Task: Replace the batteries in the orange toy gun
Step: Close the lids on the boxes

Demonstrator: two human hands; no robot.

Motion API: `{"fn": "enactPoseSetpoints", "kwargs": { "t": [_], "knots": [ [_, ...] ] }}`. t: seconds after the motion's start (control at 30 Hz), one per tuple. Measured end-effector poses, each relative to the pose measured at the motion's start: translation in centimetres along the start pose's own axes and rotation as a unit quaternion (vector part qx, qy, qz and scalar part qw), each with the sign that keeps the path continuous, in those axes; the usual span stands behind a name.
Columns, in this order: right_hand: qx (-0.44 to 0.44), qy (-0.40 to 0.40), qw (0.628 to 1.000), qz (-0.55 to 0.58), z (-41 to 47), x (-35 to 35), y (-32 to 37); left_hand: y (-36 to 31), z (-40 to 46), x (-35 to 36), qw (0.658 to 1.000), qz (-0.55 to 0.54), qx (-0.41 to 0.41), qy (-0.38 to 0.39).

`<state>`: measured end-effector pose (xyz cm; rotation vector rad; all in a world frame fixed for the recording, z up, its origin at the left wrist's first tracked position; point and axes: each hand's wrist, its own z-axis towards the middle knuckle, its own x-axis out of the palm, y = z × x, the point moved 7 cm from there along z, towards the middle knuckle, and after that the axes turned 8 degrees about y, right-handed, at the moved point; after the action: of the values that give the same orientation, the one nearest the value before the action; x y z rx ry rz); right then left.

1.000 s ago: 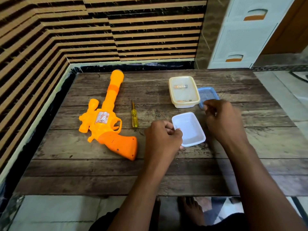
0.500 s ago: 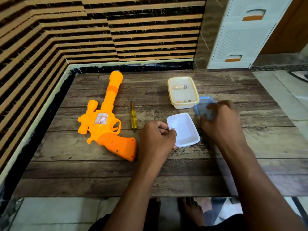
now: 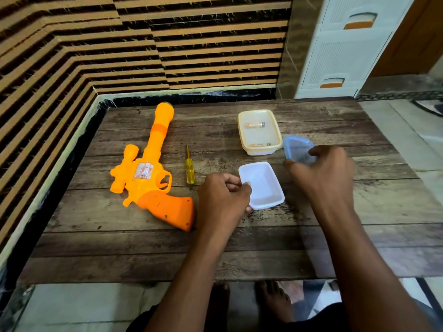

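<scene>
Left hand: the left hand [image 3: 221,196] grips the near-left corner of the white tub [image 3: 261,185], its curled fingers pinching the rim; the tub sits flat on the wooden table [image 3: 359,236].
Right hand: the right hand [image 3: 322,174] holds the blue lid [image 3: 297,148] by its near edge, with fingers spread and bent over it; the lid tilts up, and whether its far edge touches the table I cannot tell.
Gap between the grips: the white tub lies between the two hands, and the lid is just beyond and to the right of it.
Toy gun: the orange toy gun [image 3: 148,173] lies on its side well to the left of the left hand, with its handle nearest that hand and its barrel pointing away toward the wall; neither hand touches it.
Screwdriver: a yellow screwdriver [image 3: 189,170] lies between the gun and the left hand, just beyond the knuckles.
Cream tub: an open cream tub [image 3: 275,137] sits beyond the white tub, just left of the held lid.
Batteries: one battery [image 3: 255,125] lies near the cream tub's far end, and another small item at its near end is too blurred to name.
</scene>
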<state>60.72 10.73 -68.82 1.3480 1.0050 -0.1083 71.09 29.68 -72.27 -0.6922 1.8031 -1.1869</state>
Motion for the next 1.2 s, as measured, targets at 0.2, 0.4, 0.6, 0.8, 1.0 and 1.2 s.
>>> {"fn": "enactPoseSetpoints", "kwargs": {
  "t": [0.2,0.4,0.6,0.8,1.0,1.2],
  "knots": [
    [-0.037,0.080,0.996,0.011,-2.0,1.0,1.5,-0.2,0.2,0.5,1.000,-0.015,-0.007,-0.006],
    [-0.073,0.154,0.984,-0.045,-2.2,2.4,1.6,0.1,0.3,0.6,1.000,-0.024,0.006,0.000],
    [-0.075,0.132,0.988,-0.033,-1.3,2.7,1.1,0.2,0.3,0.6,0.999,-0.045,0.008,0.004],
    [-0.074,0.142,0.987,-0.017,-1.1,2.6,1.0,0.1,0.3,0.5,0.998,-0.055,-0.007,0.001],
    [-0.066,0.150,0.986,-0.014,-1.0,2.6,0.9,0.4,0.6,0.6,0.997,-0.079,-0.018,0.011],
    [-0.048,0.175,0.983,0.025,-0.8,2.9,0.6,0.4,0.6,0.9,0.998,-0.057,-0.021,0.034]
  ]
}}
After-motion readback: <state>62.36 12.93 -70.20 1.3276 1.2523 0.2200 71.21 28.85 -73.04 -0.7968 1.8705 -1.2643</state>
